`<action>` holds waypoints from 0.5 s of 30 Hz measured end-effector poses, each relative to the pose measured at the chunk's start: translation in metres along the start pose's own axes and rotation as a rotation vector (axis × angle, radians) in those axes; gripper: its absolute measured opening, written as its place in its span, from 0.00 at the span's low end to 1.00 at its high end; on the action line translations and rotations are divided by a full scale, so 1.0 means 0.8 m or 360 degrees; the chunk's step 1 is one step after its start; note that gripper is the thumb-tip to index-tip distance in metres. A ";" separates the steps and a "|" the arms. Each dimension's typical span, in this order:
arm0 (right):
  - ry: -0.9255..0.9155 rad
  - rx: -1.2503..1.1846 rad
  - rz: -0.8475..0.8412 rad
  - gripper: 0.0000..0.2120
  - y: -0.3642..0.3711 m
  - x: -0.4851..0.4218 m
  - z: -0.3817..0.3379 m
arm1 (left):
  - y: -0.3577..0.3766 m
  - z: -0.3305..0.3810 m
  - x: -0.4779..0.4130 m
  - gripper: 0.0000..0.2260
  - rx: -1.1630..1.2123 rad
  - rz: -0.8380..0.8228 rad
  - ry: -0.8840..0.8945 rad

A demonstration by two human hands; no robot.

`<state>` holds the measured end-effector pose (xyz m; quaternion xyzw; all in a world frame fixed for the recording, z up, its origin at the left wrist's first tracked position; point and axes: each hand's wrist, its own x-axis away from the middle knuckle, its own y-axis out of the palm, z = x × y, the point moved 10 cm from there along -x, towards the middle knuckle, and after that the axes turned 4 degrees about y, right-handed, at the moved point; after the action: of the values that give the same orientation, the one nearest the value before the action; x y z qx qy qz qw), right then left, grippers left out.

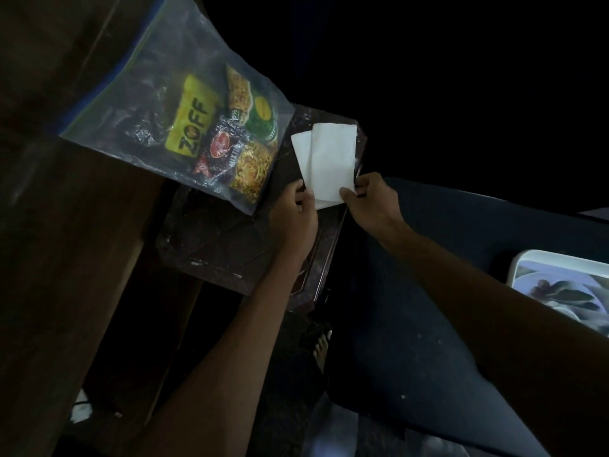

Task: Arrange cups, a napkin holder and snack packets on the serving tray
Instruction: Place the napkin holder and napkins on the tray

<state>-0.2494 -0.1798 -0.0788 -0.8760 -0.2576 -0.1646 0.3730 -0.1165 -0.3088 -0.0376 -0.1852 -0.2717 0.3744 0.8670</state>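
Note:
Both hands hold white paper napkins (pixel 329 159) over a dark side table (pixel 217 239). My left hand (pixel 296 216) pinches the lower left corner of the napkins; my right hand (pixel 369 199) pinches the lower right corner. A clear zip bag (pixel 155 94) holding several snack packets (pixel 227 136) lies on the table to the left of the napkins. The serving tray (pixel 527 262), white-rimmed with a floral print, sits at the far right edge on a dark blue surface. No cups or napkin holder can be seen.
The room is dim. A brown wooden surface (pixel 66 225) fills the left side. A dark blue cushioned surface (pixel 428 291) lies under my right arm. A bare foot (pixel 321 344) shows on the floor below the table.

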 end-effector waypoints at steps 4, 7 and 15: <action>0.0074 -0.0096 0.0071 0.22 0.001 -0.004 0.006 | 0.007 -0.006 -0.002 0.17 0.0074 -0.0085 -0.0033; 0.0111 -0.0148 0.0101 0.18 -0.002 -0.002 0.011 | 0.012 -0.012 0.002 0.17 0.0100 -0.0111 -0.0066; 0.0294 -0.0739 -0.0252 0.08 0.003 0.060 0.032 | 0.018 -0.028 0.013 0.29 0.0468 -0.0025 -0.0394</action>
<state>-0.2067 -0.1464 -0.0741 -0.8965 -0.2456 -0.3273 0.1700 -0.1046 -0.2945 -0.0594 -0.0069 -0.3202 0.4232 0.8475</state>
